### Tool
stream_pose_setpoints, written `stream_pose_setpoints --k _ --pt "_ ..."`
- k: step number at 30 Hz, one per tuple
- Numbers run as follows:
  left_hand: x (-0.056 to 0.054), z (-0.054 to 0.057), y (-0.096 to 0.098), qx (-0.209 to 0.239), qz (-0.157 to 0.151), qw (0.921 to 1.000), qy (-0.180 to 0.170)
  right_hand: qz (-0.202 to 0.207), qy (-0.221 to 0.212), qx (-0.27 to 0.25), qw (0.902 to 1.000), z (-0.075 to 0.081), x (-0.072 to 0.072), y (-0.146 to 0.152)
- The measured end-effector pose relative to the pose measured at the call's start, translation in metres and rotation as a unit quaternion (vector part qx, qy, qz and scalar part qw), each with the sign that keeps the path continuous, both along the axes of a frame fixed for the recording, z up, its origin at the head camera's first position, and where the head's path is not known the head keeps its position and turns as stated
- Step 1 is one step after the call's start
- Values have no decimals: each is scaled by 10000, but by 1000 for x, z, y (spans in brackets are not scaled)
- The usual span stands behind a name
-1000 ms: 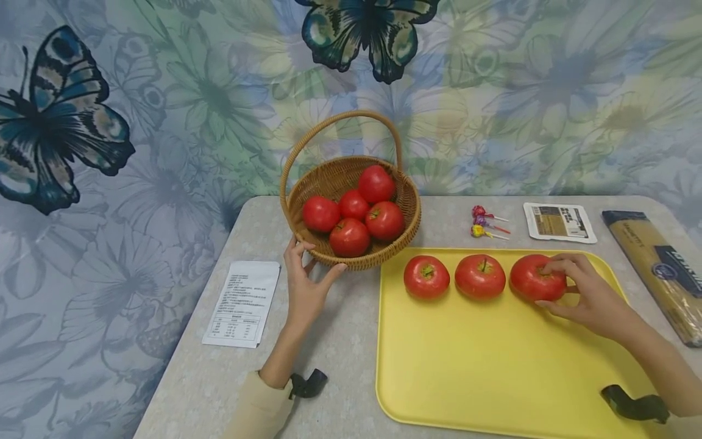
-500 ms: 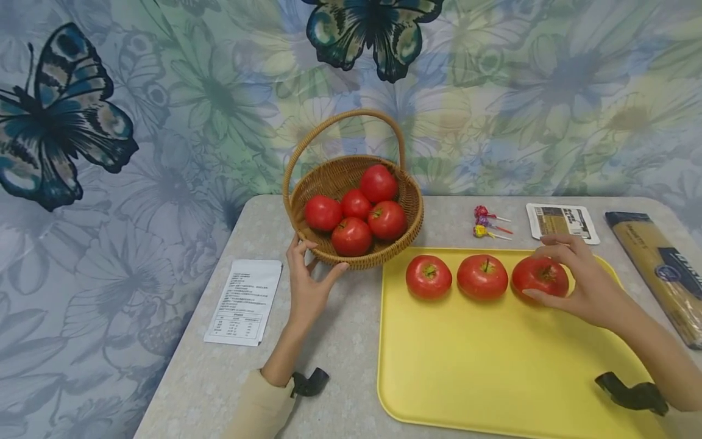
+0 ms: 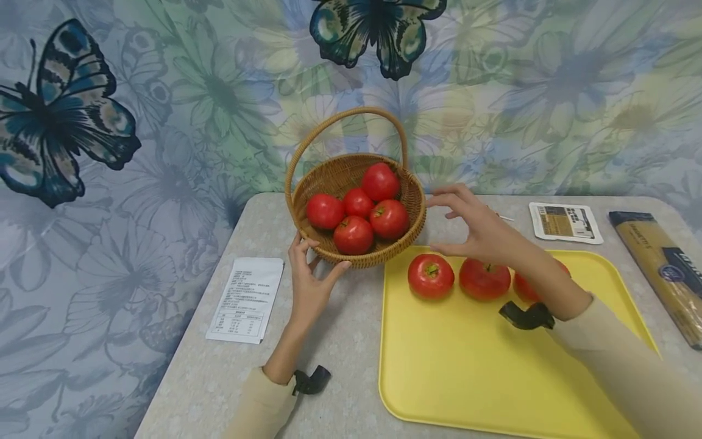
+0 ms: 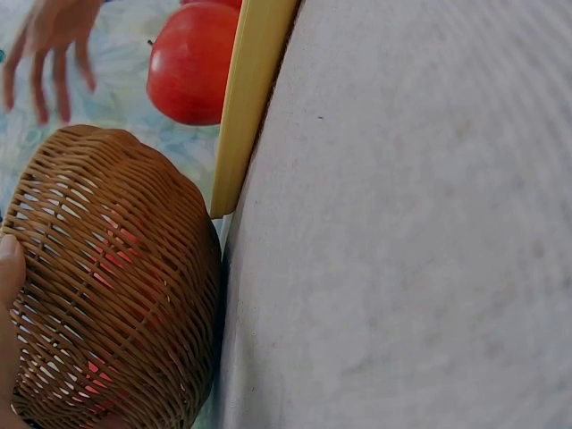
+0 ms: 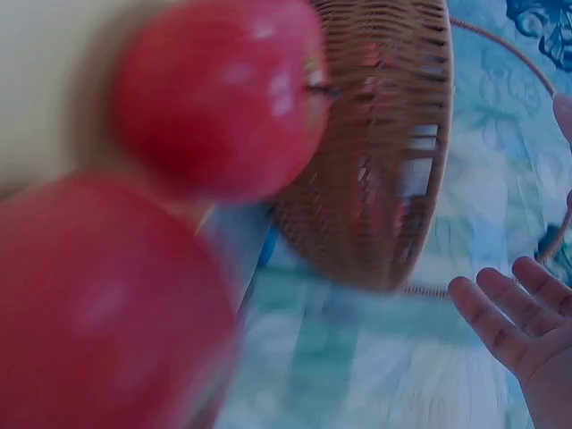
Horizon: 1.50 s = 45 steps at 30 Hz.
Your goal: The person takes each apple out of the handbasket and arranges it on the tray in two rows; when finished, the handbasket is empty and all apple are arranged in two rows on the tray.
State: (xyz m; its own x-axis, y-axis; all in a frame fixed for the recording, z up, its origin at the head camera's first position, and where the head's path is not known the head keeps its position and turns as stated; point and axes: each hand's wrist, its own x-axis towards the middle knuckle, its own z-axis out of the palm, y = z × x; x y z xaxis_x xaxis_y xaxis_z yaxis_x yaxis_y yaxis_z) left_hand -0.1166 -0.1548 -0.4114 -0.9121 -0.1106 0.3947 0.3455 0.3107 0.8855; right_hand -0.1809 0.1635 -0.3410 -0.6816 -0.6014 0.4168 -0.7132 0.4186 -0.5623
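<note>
flowered cloth point(image 3: 192, 122) in blues and greens hangs behind the grey table point(image 3: 340, 366), with one large dark butterfly point(image 3: 66, 116) at the left and another butterfly point(image 3: 378, 33) cut off at the top. near the table's far edge is a wicker basket point(image 3: 325, 181), tilted to show five red apples point(image 3: 353, 235) inside, its handle point(image 3: 351, 113) arching above. the left hand point(image 3: 309, 280) grips it at the near left, fingers bent over the rim and thumb spread along the front. the right hand point(image 3: 477, 225) holds nothing: its fingers are spread and reach to just beside the basket's right rim, and whether they touch it i cannot tell.

beside the basket lies a yellow tray point(image 3: 439, 366), three more apples point(image 3: 430, 276) in a row along its far side. the right forearm point(image 3: 548, 274) crosses over the tray, covering part of the middle apple and much of the right one. behind the right hand only a thin white stick point(image 3: 507, 218) pokes out. farther right lie a flat white packet with a dark and gold label point(image 3: 565, 222) and a long gold-and-navy pack point(image 3: 658, 274). left of the left hand lies a white printed sachet point(image 3: 247, 299).
</note>
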Motion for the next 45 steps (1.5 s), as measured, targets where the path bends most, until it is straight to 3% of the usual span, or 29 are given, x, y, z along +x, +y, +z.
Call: stream_pose_setpoints --k 6,10,17,21,30,36,45 --pt "0 2 0 3 9 10000 -19 476 -332 -44 9983 7 -35 -61" --pt "-1 3 1 -29 40 10000 23 840 -699 433 9931 3 -51 -98" --pt "-2 3 4 -24 12 10000 -53 975 -1630 1761 9659 -11 -65 -127" --pt "-2 4 4 -55 1 9999 -154 1091 -1755 2065 9564 -17 -70 -133" --pt "1 11 2 -111 50 9998 -149 821 -1640 2058 9613 -26 -75 -149" --pt "2 10 0 -105 101 9998 -128 625 -1489 2010 9662 -28 -75 -156" --pt "3 7 0 -128 56 9999 -93 697 -1414 1612 9742 -28 -70 -147"
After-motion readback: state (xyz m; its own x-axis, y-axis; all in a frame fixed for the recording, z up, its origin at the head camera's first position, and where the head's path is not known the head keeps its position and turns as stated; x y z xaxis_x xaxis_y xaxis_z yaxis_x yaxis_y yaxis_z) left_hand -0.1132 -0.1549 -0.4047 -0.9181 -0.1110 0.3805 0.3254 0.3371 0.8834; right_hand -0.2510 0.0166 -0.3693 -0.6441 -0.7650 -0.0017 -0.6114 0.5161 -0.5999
